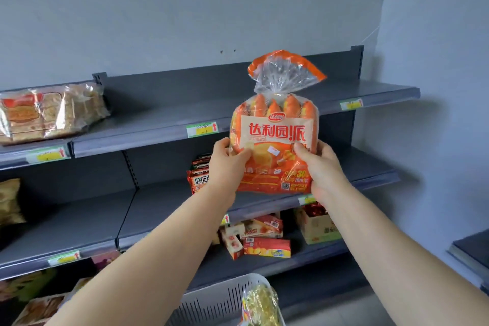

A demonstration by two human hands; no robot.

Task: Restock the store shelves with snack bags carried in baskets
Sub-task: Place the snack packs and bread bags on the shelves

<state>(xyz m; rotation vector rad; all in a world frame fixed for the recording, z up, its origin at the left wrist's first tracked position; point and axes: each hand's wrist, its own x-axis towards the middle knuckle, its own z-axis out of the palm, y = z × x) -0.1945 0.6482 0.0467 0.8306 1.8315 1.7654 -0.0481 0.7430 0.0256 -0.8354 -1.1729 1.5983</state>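
Note:
I hold an orange snack bag upright with both hands, in front of the dark grey shelving. My left hand grips its lower left side and my right hand grips its lower right corner. The bag's clear tied top reaches above the top shelf, whose middle and right parts are bare. A white basket sits at the bottom of the view with a yellow-green snack bag in it.
A clear bread pack lies on the top shelf at the left. Red snack bags stand on the middle shelf behind my left hand. Red boxes and a cardboard carton fill the lower shelf. A wall closes the right side.

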